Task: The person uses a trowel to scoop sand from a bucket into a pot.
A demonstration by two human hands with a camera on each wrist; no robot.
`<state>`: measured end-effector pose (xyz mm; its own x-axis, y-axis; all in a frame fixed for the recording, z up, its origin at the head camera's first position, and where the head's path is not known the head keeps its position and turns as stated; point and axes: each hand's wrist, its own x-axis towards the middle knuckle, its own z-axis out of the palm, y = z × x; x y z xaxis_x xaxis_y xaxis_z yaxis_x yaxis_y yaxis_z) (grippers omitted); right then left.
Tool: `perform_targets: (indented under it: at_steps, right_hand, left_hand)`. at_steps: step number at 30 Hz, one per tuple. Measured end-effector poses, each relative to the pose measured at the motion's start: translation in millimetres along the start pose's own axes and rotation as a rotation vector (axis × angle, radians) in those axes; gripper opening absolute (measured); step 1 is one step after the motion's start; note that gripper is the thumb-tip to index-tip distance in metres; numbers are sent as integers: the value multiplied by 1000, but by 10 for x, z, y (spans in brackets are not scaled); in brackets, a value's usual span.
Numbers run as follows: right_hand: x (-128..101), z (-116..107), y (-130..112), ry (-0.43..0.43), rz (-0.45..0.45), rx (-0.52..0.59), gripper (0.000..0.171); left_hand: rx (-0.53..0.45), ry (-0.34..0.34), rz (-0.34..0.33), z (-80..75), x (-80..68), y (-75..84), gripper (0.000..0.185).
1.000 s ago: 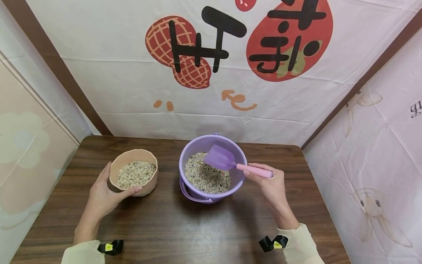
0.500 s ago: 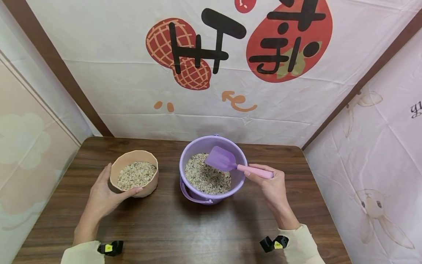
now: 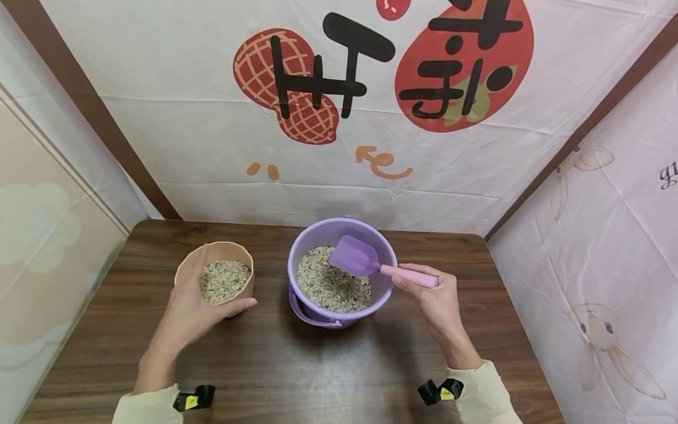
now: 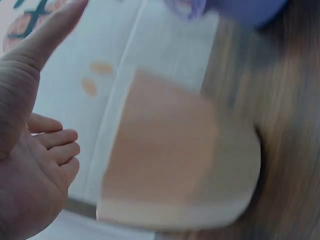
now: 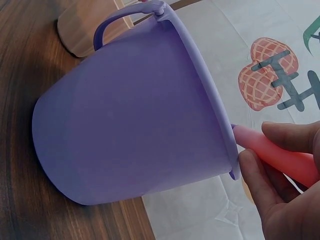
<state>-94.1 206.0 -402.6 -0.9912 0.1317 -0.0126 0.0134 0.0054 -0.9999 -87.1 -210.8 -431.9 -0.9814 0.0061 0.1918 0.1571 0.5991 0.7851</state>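
Your two hands work over grain at a brown wooden table (image 3: 296, 365).

Your left hand (image 3: 197, 306) curls around the near side of the peach bowl (image 3: 233, 252), thumb across its front wall and fingers over the far rim, hiding much of the rim; the left wrist view is blurred, so the contact there is hard to read. Your right hand (image 3: 434, 297) pinches the pink handle of the purple scoop (image 3: 354, 257), whose blade hangs over the mixed grain (image 3: 325, 285) in the purple bucket (image 3: 339, 318), just right of the bowl. The table stands in a corner draped with printed white cloth (image 3: 212, 147) showing a peanut and strawberry.
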Motion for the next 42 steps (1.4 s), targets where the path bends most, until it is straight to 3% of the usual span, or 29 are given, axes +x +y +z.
perform_targets:
  at_steps: [7, 13, 20, 31, 35, 42]
  right_hand:
    - [-11, -3, -6, -11, 0, -3, 46]
    - [-13, 1, -5, -11, -6, -2, 46]
    - [-15, -1, -6, -8, -2, -24, 44]
    - [-9, -25, -47, -58, -25, -64, 44]
    - [39, -64, -124, -115, -99, -167, 35]
    - [156, -86, -310, -193, -201, -478, 19]
  left_hand:
    - [-74, -135, 68, 362, 71, 333, 136]
    - [-77, -214, 94, 634, 114, 504, 142]
    - [-115, -246, 118, 795, 154, 566, 149]
    - [-135, -242, 101, 874, 211, 525, 148]
    - [-144, -244, 103, 876, 215, 517, 149]
    - [-140, -245, 106, 877, 219, 516, 149]
